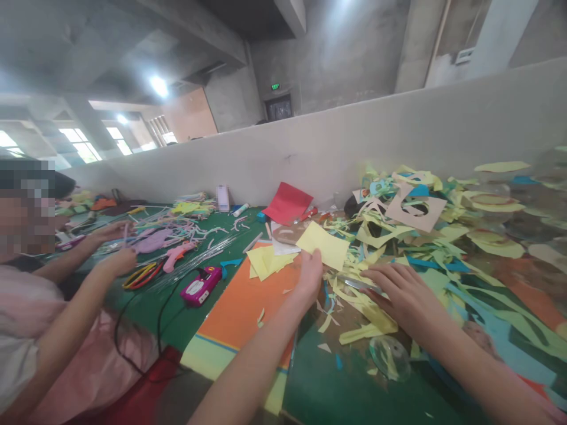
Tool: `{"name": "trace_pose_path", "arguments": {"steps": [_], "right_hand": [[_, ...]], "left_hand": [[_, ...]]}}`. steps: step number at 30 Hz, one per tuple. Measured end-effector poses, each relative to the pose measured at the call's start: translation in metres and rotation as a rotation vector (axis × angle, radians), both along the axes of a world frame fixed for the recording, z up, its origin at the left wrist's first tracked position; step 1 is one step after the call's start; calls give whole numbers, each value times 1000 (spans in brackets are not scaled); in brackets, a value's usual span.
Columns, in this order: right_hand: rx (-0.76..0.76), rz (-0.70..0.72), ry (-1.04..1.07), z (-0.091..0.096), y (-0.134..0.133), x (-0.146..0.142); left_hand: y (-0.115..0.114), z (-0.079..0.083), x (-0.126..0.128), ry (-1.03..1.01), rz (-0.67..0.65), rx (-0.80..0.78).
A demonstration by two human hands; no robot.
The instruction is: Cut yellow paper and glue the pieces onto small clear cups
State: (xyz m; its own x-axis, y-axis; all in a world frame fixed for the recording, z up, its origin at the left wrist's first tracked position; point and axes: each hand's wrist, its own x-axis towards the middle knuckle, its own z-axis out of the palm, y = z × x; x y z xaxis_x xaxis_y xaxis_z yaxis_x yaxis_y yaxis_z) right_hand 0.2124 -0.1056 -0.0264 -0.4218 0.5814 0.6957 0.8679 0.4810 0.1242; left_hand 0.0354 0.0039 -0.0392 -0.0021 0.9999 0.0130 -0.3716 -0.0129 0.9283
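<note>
My left hand pinches a square yellow paper sheet by its lower edge and holds it above the green table. My right hand rests palm down on a heap of yellow and blue paper scraps; a thin shiny metal piece lies under its fingers, and whether the fingers grip it is unclear. An orange sheet lies flat under my left wrist, with more folded yellow paper on its far end.
A person in pink at the left works with both hands among pink cut-outs. A magenta glue gun with a black cord lies near the orange sheet. Red paper leans on the grey back wall. A clear disc lies near the front.
</note>
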Motion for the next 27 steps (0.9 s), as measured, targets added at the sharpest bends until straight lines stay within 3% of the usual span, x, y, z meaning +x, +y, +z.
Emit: {"name": "trace_pose_path", "arguments": {"steps": [9, 17, 27], "right_hand": [[-43, -4, -70, 5, -3, -2], [-29, 21, -86, 8, -3, -3], [-141, 40, -104, -1, -2, -8]], "left_hand": [[-29, 5, 17, -1, -129, 12], [-37, 14, 17, -105, -212, -30], [-24, -11, 23, -2, -98, 108]]}}
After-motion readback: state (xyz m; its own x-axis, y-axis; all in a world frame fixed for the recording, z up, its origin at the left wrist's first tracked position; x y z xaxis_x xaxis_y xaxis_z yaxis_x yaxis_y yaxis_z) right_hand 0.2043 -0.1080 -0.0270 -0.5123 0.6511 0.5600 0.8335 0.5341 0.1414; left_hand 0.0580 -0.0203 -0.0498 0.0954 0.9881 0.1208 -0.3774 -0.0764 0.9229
